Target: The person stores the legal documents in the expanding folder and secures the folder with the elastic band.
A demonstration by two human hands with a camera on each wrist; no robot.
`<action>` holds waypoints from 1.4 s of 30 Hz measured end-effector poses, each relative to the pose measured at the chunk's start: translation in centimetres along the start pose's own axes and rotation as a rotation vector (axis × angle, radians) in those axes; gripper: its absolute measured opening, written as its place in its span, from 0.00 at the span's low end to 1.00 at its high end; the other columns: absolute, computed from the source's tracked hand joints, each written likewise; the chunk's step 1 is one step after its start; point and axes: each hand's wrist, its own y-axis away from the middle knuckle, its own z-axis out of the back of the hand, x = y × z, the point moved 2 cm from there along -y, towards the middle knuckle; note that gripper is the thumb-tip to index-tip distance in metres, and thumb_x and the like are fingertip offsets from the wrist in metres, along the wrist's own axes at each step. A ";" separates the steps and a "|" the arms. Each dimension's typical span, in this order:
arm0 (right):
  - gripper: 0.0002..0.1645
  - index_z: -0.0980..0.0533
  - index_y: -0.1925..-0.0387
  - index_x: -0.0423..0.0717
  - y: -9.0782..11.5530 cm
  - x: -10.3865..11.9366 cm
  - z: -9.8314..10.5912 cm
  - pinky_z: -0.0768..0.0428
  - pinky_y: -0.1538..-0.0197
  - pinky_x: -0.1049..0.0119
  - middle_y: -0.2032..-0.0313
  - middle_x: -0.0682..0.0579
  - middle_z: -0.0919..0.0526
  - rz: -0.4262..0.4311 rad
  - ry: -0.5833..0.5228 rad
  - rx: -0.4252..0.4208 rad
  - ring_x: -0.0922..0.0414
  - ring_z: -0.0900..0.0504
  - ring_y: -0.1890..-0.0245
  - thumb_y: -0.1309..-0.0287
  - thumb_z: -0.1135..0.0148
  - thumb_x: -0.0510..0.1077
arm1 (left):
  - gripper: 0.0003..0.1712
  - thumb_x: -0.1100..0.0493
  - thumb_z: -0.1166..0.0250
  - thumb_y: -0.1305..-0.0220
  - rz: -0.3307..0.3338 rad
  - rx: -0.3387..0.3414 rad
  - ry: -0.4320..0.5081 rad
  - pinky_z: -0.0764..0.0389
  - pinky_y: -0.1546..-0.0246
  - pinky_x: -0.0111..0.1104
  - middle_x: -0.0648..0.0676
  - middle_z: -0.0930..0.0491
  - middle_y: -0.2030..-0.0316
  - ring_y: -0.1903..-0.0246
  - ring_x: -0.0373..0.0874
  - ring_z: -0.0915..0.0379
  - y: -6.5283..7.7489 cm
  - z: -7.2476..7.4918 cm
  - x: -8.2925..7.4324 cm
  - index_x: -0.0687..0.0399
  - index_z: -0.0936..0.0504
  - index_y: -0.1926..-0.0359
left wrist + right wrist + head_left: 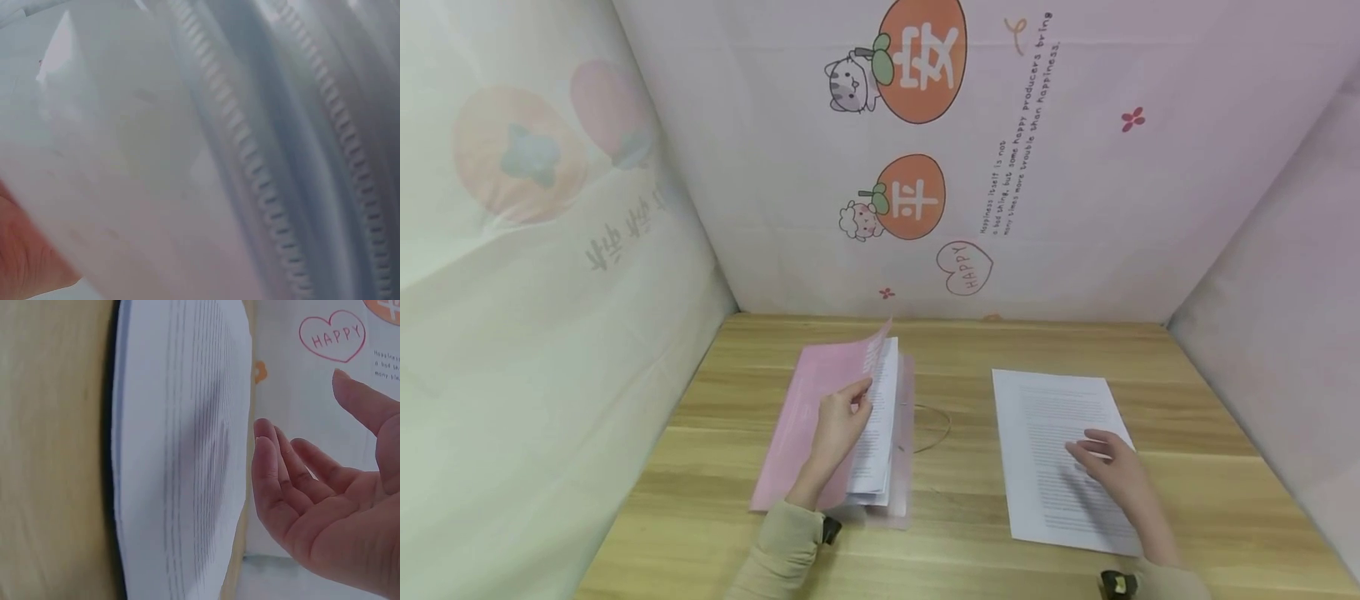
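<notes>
On the left of the table lies a pink plastic folder (808, 387), its front cover raised at a slant over printed white sheets (874, 454). My left hand (838, 425) pinches the free edge of that cover between thumb and fingers. Up close in the left wrist view are a translucent plastic surface (137, 156) and ribbed strips (250, 150); part of the left hand (31, 250) shows at the lower left. Over a stack of printed paper (1037, 467) on the right hovers my right hand (1112, 471). Its fingers (269, 481) are loosely bent, holding nothing.
A thin elastic loop (936, 429) sticks out from the folder's right side onto the wooden table (955, 508). Printed cloth walls (775, 208) enclose the table at the back and both sides. Each wrist wears a small black device.
</notes>
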 end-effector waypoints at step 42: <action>0.65 0.39 0.40 0.17 1.0 -3.8 2.9 0.26 0.51 0.35 0.46 0.15 0.32 -0.100 0.421 -0.105 0.22 0.31 0.49 0.58 0.27 0.69 | 0.20 0.72 0.43 0.42 0.004 0.007 0.032 0.26 0.80 0.19 0.68 0.14 0.54 0.58 0.57 0.14 -0.1 0.3 0.2 0.71 0.18 0.48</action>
